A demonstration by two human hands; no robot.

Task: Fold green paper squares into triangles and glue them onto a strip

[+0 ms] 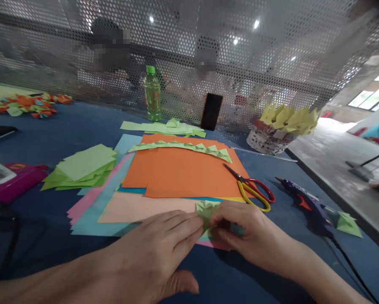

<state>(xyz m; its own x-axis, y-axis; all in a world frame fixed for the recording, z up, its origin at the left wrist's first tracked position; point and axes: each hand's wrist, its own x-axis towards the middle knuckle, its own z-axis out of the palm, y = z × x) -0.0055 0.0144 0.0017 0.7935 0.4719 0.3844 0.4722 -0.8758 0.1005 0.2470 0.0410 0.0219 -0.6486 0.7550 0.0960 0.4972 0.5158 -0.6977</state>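
Observation:
A small folded piece of green paper point(206, 212) lies at the front edge of a stack of coloured sheets. My left hand point(151, 253) presses its fingertips onto the piece's left side, fingers held together. My right hand point(246, 234) pinches the right side of the same piece, thumb and fingers closed on it. The lower part of the piece is hidden under my fingers.
Orange sheets point(183, 171) top the stack, with a strip of joined green folded pieces point(183, 146) across them. Scissors point(252, 188) lie to the right, then a blue glue gun point(306, 204) and a loose folded piece point(347, 223). Green squares point(81, 169) are piled left; a bottle point(152, 93), phone point(211, 111) and basket point(271, 139) stand behind.

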